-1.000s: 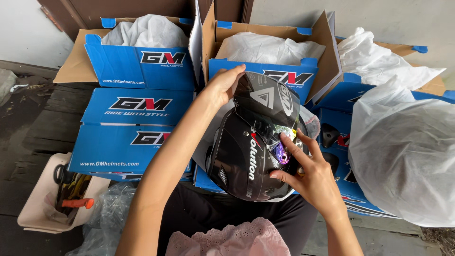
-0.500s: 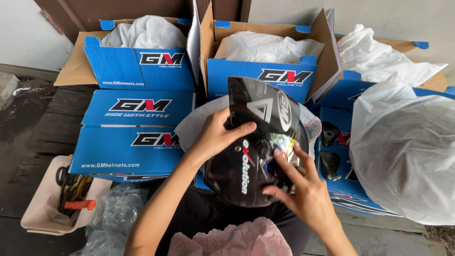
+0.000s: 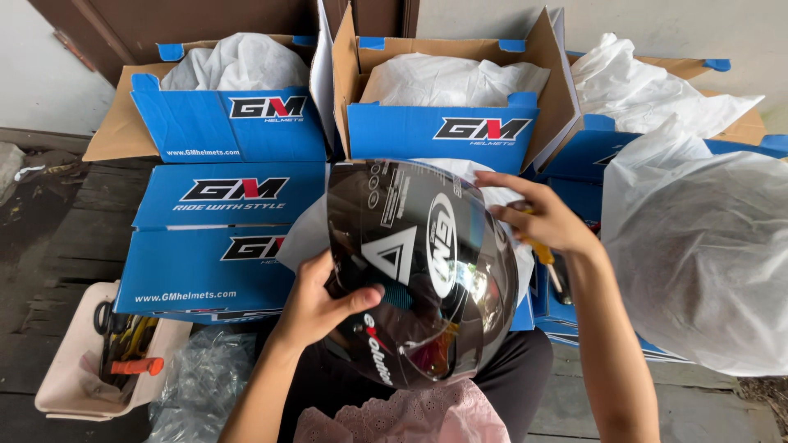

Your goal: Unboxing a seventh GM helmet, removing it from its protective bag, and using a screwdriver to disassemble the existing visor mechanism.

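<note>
1. The left hand (image 3: 316, 305) grips the lower left side of a glossy black helmet (image 3: 419, 328), thumb pressed across the shell and fingers curled behind it.
2. The right hand (image 3: 538, 215) rests on the upper right edge of the dark visor (image 3: 410, 246), fingers spread narrow; it seems also to pinch a yellow-handled screwdriver (image 3: 548, 261), though the grip is partly hidden.
3. The helmet sits between both hands over the person's lap, its long axis running from the lap up and away, visor facing the camera and raised.
4. Behind it stand blue cardboard boxes (image 3: 238, 205) stuffed with white wrapping (image 3: 698, 238).
5. At lower left, a beige tray (image 3: 78, 385) holds tools.
</note>
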